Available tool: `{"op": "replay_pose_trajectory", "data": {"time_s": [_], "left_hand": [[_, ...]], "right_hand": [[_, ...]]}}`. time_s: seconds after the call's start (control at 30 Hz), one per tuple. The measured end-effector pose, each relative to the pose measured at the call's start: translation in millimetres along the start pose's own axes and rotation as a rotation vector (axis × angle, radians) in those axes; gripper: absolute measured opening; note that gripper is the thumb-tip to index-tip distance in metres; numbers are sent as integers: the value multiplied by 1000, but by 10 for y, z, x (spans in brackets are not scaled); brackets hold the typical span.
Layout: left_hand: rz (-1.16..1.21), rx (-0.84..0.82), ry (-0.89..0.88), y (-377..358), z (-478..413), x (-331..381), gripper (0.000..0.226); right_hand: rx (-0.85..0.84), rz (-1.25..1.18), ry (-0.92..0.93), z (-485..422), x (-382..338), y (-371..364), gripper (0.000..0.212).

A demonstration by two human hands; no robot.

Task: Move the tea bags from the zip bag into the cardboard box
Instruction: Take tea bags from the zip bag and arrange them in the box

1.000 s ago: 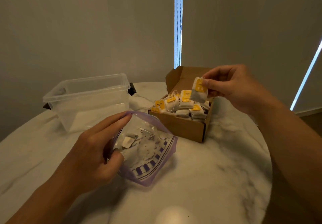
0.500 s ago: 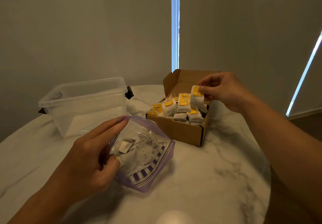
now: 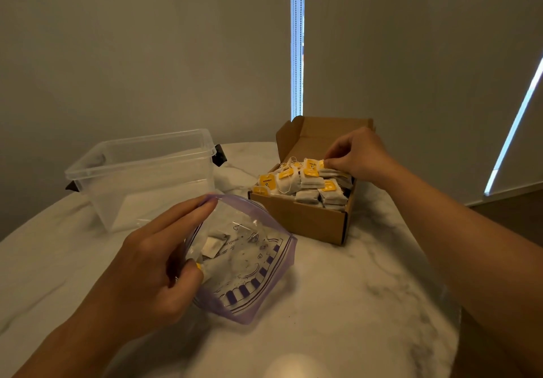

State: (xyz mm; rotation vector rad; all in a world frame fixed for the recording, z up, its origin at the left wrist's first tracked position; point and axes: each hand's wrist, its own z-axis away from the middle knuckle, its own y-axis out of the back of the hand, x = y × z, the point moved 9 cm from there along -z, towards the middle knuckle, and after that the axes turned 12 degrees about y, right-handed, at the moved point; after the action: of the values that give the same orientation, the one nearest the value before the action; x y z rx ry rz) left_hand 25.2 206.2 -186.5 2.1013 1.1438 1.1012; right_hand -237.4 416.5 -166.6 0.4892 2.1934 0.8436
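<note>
The marble tabletop (image 3: 338,313) fills the near field. On the near left of it, the left hand (image 3: 147,269) holds the zip bag (image 3: 252,263). Its grip is closed on the bag's open mouth, with the straight fingers along the upper purple rim and the thumb pressed against the lower edge. The bag is clear plastic with purple printed stripes, and its bottom rests on the tabletop. A few loose tea bags (image 3: 214,244) lie inside it just beside the thumb, and a spot of yellow shows at the thumb tip.

Just beyond the bag stands the cardboard box (image 3: 308,224), its lid flap raised at the back. It is heaped above its walls with packed tea bags (image 3: 308,185), which are pale sachets with yellow tags and white strings.

The right hand (image 3: 363,155) reaches over the far right corner of that heap. Its grip is closed, the fingertips pinching one tea bag (image 3: 319,164) at its yellow tag as it touches the pile.

To the left, level with the box but apart from it, sits a clear plastic tub (image 3: 141,177) with dark clasps at its ends. Behind everything hang grey blinds (image 3: 147,54), with a bright slit of daylight (image 3: 297,42) between them.
</note>
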Motion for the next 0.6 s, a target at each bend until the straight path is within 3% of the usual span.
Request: {"op": "replay_pose_trajectory", "data": {"time_s": [0.2,0.37,0.5,0.6], "left_hand": [[-2,6,-8,-6,-6,21,65],[-10,9,-4,-2,-2,20,64],[-15,17,6,13,5,4,64],[-26,23,9,24,-2,-1,64]], "right_hand": [[10,62,19,-5,-62,99,6],[120,66,76,127,-345,326,9],[159,-167,197,530,-910,396,13],[-13,-336,280,959,-1327,159,11]]}}
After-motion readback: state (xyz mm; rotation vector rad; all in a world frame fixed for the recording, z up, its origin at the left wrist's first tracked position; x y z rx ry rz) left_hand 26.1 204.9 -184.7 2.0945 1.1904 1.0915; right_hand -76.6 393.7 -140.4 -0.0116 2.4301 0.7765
